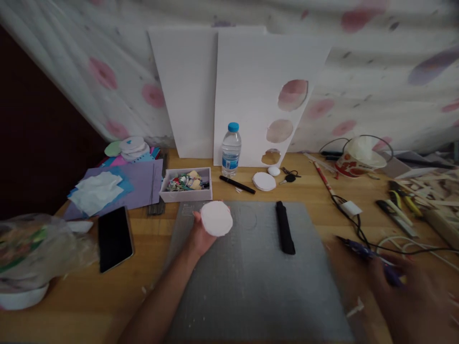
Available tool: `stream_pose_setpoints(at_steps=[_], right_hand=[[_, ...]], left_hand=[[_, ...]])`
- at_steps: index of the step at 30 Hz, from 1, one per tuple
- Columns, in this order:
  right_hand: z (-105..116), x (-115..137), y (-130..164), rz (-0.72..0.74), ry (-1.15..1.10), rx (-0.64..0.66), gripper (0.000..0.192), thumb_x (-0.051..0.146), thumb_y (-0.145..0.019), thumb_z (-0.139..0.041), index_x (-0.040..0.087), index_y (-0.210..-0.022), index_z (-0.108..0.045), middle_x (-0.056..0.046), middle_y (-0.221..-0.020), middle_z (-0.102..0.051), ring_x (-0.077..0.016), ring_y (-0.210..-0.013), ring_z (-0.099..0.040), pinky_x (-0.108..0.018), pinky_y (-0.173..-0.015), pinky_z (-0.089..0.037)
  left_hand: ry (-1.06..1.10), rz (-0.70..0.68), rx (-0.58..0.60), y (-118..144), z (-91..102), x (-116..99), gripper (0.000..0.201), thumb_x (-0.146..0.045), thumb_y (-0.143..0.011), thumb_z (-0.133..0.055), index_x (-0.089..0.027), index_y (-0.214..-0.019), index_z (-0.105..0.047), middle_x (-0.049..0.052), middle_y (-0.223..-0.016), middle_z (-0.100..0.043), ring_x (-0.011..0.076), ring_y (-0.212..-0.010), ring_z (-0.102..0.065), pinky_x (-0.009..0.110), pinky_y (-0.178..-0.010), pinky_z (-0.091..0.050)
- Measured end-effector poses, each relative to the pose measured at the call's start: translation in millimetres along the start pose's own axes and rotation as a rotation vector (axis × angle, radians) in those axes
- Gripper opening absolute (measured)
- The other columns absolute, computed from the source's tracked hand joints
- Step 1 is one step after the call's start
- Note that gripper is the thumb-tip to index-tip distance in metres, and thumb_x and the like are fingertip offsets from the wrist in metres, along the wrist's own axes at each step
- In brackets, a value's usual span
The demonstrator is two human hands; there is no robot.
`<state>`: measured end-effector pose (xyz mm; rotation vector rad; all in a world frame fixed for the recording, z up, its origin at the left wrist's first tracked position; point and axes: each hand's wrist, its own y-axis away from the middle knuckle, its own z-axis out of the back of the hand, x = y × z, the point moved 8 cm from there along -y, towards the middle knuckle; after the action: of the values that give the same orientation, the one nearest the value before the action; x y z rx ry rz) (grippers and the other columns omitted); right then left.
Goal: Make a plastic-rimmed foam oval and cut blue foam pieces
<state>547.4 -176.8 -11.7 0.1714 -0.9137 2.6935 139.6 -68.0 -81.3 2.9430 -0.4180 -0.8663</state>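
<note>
In my left hand (203, 237) is a white round disc (217, 219) with a slightly rough edge, its flat face turned up toward me. The hand is closed on it from beneath and the left side, above the grey cutting mat (251, 286). At the right, my right hand (405, 291) is smeared by motion. Its fingers are around a purple hot glue gun (364, 251) whose dark pointed tip faces left. A black folded pouch-like item (285, 229) lies on the mat between the hands.
Behind the mat stand a box of small items (186, 195), a water bottle (231, 150) and a second white disc (264, 181). A phone (114, 239) lies left. White boards (247, 86) lean at the back. Cables, a cutter (396, 217) and wood strips (433, 186) crowd the right.
</note>
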Motion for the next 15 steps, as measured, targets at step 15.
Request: stream_pose_setpoints(at_steps=[15], right_hand=[[-94,261,18,0.573,-0.672,0.631,0.023,0.025,-0.095,-0.045,0.019,-0.084,-0.064,-0.008,-0.077,-0.070,-0.0226,-0.073,-0.063,-0.038,-0.074,-0.045]], left_hand=[[-0.034,-0.018,-0.022,1,3.9,-2,0.072,-0.068,-0.058,-0.075,-0.015,-0.107,-0.071,0.010,-0.100,-0.075,0.0326,-0.114,-0.061,0.043,-0.099,-0.045]])
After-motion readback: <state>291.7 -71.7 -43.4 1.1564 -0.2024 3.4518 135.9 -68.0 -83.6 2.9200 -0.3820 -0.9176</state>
